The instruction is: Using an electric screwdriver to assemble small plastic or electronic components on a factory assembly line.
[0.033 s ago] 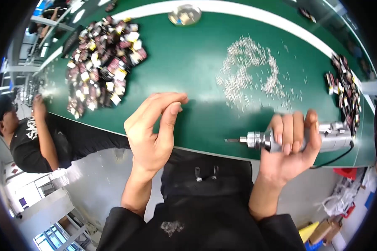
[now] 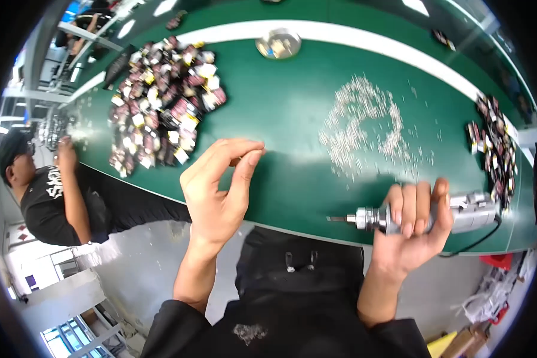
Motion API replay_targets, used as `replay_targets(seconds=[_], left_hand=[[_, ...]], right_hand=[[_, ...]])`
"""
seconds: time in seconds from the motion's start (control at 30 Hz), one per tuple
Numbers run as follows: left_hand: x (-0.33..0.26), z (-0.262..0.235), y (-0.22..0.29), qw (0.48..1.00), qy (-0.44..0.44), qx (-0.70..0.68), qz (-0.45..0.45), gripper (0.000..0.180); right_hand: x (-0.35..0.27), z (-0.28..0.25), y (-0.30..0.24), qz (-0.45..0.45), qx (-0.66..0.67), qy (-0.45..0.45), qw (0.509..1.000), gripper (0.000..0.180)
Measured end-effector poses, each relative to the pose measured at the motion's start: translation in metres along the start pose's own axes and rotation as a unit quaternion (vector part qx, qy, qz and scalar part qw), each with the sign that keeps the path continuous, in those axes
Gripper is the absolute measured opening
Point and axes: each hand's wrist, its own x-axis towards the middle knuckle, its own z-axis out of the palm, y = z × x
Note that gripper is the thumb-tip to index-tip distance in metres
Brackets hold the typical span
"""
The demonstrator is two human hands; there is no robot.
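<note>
Over the near edge of the green table, my left hand [image 2: 216, 179] is raised with thumb and forefinger tips pinched together. Whatever lies between them, if anything, is too small to make out. My right hand [image 2: 413, 230] has its fingers wrapped round a silver-grey corded electric screwdriver [image 2: 474, 213], held almost level with its thin bit pointing left. Beyond that tool, many small silvery pins or screws [image 2: 346, 140] lie scattered in a rough ring. A big heap of small dark parts with white and yellow labels [image 2: 161, 107] is on the left.
A round metal dish [image 2: 278, 44] with small pieces in it stands at the far side. More dark parts [image 2: 496, 155] lie along the right end. A black cord [image 2: 474, 246] trails from the screwdriver. At the left, another person [image 2: 53, 197] sits at the table.
The whole view has shifted slightly, so the table appears lower in the picture. My left fingertips look a little closer together. My right hand keeps the same grip on the screwdriver.
</note>
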Motion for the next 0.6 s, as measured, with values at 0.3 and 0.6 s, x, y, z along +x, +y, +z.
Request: replay_targets(seconds=[0.3, 0.6], left_hand=[[0.228, -0.083, -0.124, 0.903, 0.072, 0.422, 0.031, 0.021], [0.321, -0.106, -0.234, 0.868, 0.002, 0.481, -0.120, 0.034]], right_hand=[[-0.014, -0.006, 0.016, 0.050, -0.011, 0.008, 0.999, 0.009], [-0.014, -0.003, 0.014, 0.090, -0.029, 0.000, 0.996, 0.010]])
